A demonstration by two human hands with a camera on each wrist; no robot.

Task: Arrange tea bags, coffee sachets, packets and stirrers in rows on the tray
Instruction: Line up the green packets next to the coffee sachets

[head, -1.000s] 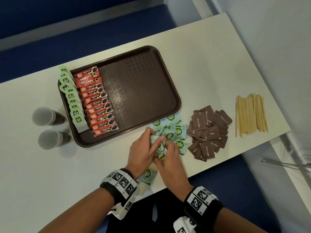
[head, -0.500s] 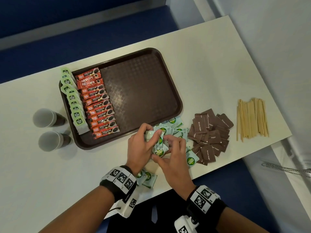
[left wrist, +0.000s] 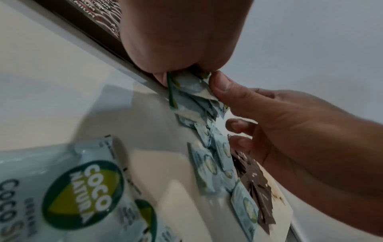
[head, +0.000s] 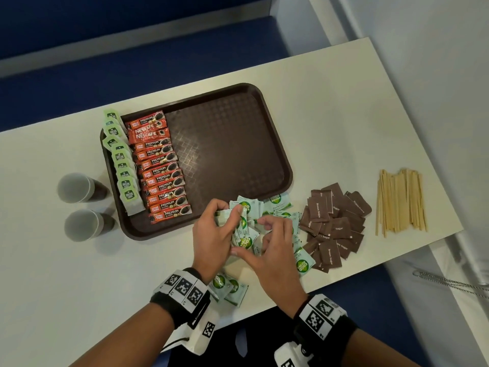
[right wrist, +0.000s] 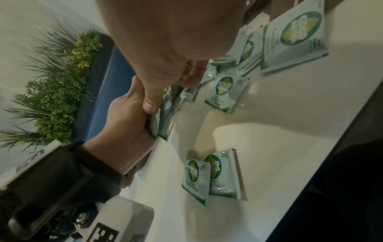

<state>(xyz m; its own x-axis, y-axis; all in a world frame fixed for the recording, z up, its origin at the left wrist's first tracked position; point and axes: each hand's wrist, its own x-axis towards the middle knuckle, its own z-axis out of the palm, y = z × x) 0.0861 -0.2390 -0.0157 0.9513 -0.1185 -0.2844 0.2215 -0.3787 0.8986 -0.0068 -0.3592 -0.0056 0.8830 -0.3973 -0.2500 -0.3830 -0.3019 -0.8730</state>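
A brown tray (head: 225, 144) holds a row of green tea bags (head: 124, 168) along its left edge and a row of red coffee sachets (head: 161, 168) beside them. Just in front of the tray, my left hand (head: 232, 213) (left wrist: 165, 62) grips an upright stack of green-and-white coco sugar packets (head: 225, 217) (left wrist: 186, 88) (right wrist: 165, 117). My right hand (head: 254, 234) (right wrist: 165, 78) pinches a packet against that stack, thumb pressed on it. More loose coco sugar packets (head: 280, 205) lie under and around both hands.
Brown sugar packets (head: 333, 226) are heaped to the right, then a bundle of wooden stirrers (head: 399, 200). Two paper cups (head: 76, 188) (head: 84, 225) stand left of the tray. Two coco sugar packets (head: 230, 287) lie by the table's front edge. The tray's right part is bare.
Both hands have shifted a little away from the front edge toward the tray, still over the coco sugar pile. The left hand keeps its stack; the right hand's fingers have spread wider.
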